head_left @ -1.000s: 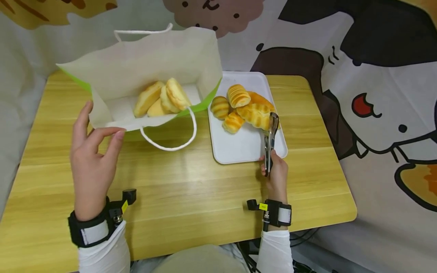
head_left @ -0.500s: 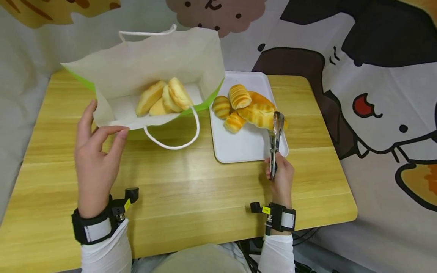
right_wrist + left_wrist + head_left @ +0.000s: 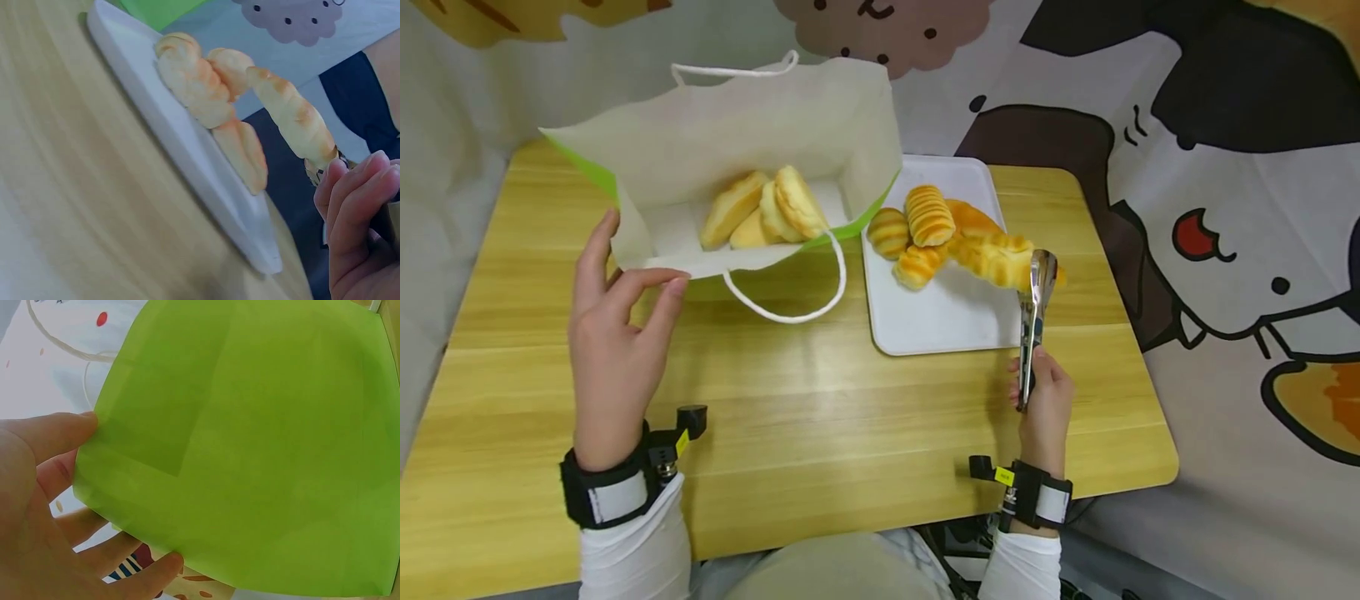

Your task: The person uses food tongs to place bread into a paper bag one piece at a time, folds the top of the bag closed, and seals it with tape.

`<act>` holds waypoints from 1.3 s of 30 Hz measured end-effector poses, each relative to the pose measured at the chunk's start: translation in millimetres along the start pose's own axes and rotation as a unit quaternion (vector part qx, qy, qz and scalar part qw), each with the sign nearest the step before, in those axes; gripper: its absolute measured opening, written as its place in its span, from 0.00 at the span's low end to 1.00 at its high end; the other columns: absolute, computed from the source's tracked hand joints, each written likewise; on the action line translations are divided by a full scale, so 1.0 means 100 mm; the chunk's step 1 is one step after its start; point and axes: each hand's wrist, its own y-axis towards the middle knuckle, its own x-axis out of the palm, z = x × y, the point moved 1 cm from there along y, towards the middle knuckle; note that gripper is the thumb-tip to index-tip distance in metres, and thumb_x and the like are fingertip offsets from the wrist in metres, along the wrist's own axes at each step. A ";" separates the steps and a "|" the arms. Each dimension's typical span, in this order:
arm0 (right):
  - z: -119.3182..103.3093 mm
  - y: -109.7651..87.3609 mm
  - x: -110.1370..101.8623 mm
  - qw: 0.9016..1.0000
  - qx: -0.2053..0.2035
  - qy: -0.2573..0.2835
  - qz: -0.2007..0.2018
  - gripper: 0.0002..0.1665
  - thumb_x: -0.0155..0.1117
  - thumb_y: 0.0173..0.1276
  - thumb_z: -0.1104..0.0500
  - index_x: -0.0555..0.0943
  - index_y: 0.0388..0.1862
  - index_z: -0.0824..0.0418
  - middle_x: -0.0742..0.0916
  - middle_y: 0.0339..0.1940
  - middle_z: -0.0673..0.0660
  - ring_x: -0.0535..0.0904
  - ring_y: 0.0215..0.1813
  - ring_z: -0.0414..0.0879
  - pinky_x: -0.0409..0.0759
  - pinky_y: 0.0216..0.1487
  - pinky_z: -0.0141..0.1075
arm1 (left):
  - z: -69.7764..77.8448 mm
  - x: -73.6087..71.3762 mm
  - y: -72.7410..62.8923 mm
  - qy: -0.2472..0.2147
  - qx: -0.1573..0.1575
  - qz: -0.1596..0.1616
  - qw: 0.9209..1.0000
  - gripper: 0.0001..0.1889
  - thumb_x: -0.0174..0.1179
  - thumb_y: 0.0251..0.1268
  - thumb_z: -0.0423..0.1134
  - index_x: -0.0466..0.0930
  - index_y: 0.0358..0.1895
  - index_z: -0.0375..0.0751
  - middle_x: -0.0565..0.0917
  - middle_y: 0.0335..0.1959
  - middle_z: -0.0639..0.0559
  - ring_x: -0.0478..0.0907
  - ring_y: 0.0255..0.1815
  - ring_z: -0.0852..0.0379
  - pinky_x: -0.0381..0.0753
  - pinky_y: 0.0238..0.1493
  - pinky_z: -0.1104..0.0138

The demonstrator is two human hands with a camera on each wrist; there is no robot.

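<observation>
At the left, my left hand (image 3: 621,342) pinches the near corner of a paper bag (image 3: 752,117) with a green outside and a pale inside. In the left wrist view, its thumb and fingers lie on both sides of the green paper (image 3: 262,444). Several yellow buns (image 3: 737,212) lie in the bag. My right hand (image 3: 1047,408) grips metal tongs (image 3: 1034,317). Their tips hold a long ridged bread roll (image 3: 996,258), raised above the right side of a white tray (image 3: 940,321); the right wrist view shows the ridged roll (image 3: 297,119) apart from the tray.
On the tray lie a striped round bun (image 3: 889,233), a ridged roll (image 3: 929,215), a small roll (image 3: 919,267) and a smooth orange roll (image 3: 972,217). The wooden table (image 3: 820,450) has its rounded edge at the right. A cartoon-print cloth (image 3: 1232,192) hangs behind.
The tongs have lifted the long ridged roll off the tray and moved right and slightly toward me. My left hand keeps its pinch on the bag.
</observation>
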 end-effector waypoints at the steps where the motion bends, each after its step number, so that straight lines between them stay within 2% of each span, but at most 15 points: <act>1: -0.03 0.00 -0.01 1.000 -0.004 0.000 0.002 0.25 0.55 0.78 0.48 0.77 0.48 0.72 0.83 0.22 0.50 0.71 0.12 0.38 0.67 0.11 0.27 | 0.00 0.00 0.00 -0.001 0.000 0.001 1.000 0.10 0.66 0.66 0.34 0.86 0.39 0.27 0.63 0.78 0.60 0.56 0.79 0.59 0.67 0.72 0.59; 3: -0.08 -0.01 -0.01 1.000 -0.012 0.008 0.003 0.25 0.56 0.78 0.48 0.77 0.48 0.73 0.83 0.22 0.51 0.71 0.12 0.38 0.67 0.11 0.27 | 0.00 -0.01 0.00 -0.004 0.000 0.000 1.000 0.09 0.66 0.66 0.34 0.86 0.39 0.27 0.63 0.78 0.60 0.56 0.79 0.59 0.67 0.72 0.55; 9: -0.20 -0.04 0.01 0.999 -0.032 0.015 0.007 0.25 0.57 0.77 0.48 0.78 0.48 0.73 0.83 0.22 0.51 0.71 0.11 0.39 0.67 0.10 0.28 | -0.01 -0.01 0.01 -0.007 0.002 -0.004 1.000 0.08 0.67 0.65 0.32 0.86 0.39 0.27 0.63 0.78 0.62 0.55 0.79 0.61 0.65 0.71 0.72; 12: -0.24 -0.06 0.05 0.999 -0.038 0.028 0.006 0.24 0.58 0.77 0.49 0.79 0.46 0.71 0.84 0.22 0.52 0.71 0.11 0.39 0.67 0.10 0.28 | -0.01 -0.04 0.02 -0.004 0.006 -0.004 1.000 0.08 0.67 0.64 0.32 0.86 0.39 0.28 0.63 0.78 0.61 0.55 0.79 0.61 0.65 0.70 0.75; 16: -0.34 -0.11 0.09 0.996 -0.052 0.071 0.001 0.22 0.60 0.76 0.49 0.80 0.47 0.70 0.83 0.22 0.53 0.70 0.10 0.39 0.66 0.09 0.27 | -0.02 -0.06 0.04 -0.004 0.004 -0.009 1.000 0.07 0.67 0.64 0.32 0.86 0.39 0.29 0.63 0.78 0.59 0.55 0.80 0.60 0.67 0.73 0.64; 19: -0.47 -0.16 0.08 0.993 -0.072 0.097 -0.003 0.22 0.61 0.75 0.50 0.80 0.49 0.70 0.83 0.22 0.55 0.70 0.10 0.40 0.66 0.09 0.27 | -0.02 -0.03 0.03 -0.010 0.000 -0.016 1.000 0.07 0.67 0.65 0.33 0.87 0.39 0.30 0.62 0.78 0.57 0.55 0.80 0.58 0.68 0.73 0.53; 21: -0.56 -0.19 0.08 0.990 -0.089 0.106 -0.012 0.23 0.62 0.74 0.50 0.80 0.51 0.71 0.83 0.22 0.56 0.69 0.10 0.40 0.65 0.08 0.27 | -0.02 -0.01 0.03 -0.010 -0.004 -0.020 1.000 0.08 0.66 0.66 0.34 0.87 0.40 0.30 0.62 0.78 0.57 0.55 0.80 0.57 0.67 0.72 0.49; 25: -0.74 -0.24 0.18 0.983 -0.123 0.126 -0.048 0.26 0.64 0.72 0.51 0.78 0.51 0.75 0.83 0.23 0.59 0.69 0.10 0.42 0.65 0.08 0.28 | -0.02 -0.02 0.03 -0.010 -0.010 -0.019 1.000 0.09 0.66 0.66 0.36 0.87 0.40 0.31 0.61 0.78 0.59 0.55 0.80 0.58 0.67 0.72 0.49; 29: -0.91 -0.29 0.31 0.971 -0.144 0.169 -0.090 0.26 0.64 0.72 0.53 0.76 0.49 0.78 0.82 0.22 0.62 0.68 0.09 0.44 0.65 0.08 0.29 | -0.01 -0.02 0.03 -0.007 -0.008 -0.020 1.000 0.09 0.66 0.66 0.36 0.87 0.40 0.31 0.61 0.79 0.59 0.55 0.80 0.57 0.67 0.72 0.47; 31: -1.00 -0.34 0.38 0.966 -0.153 0.175 -0.112 0.25 0.63 0.73 0.54 0.76 0.49 0.79 0.82 0.22 0.62 0.68 0.09 0.45 0.65 0.08 0.29 | -0.01 -0.02 0.03 -0.007 -0.006 -0.021 1.000 0.09 0.66 0.66 0.36 0.87 0.40 0.31 0.61 0.79 0.58 0.55 0.80 0.56 0.67 0.72 0.46; 35: -1.17 -0.44 0.57 0.959 -0.170 0.159 -0.163 0.22 0.62 0.74 0.57 0.76 0.48 0.79 0.82 0.23 0.62 0.67 0.10 0.46 0.65 0.08 0.30 | -0.01 -0.03 0.03 -0.006 -0.002 -0.023 1.000 0.09 0.66 0.67 0.36 0.86 0.40 0.31 0.61 0.79 0.58 0.55 0.80 0.56 0.67 0.71 0.45; 39: -1.30 -0.57 0.77 0.952 -0.193 0.105 -0.214 0.19 0.61 0.75 0.57 0.78 0.46 0.77 0.82 0.24 0.61 0.67 0.10 0.46 0.65 0.09 0.30 | 0.00 -0.03 0.03 -0.001 -0.001 -0.025 1.000 0.09 0.66 0.67 0.36 0.86 0.40 0.31 0.60 0.79 0.58 0.54 0.80 0.56 0.66 0.72 0.45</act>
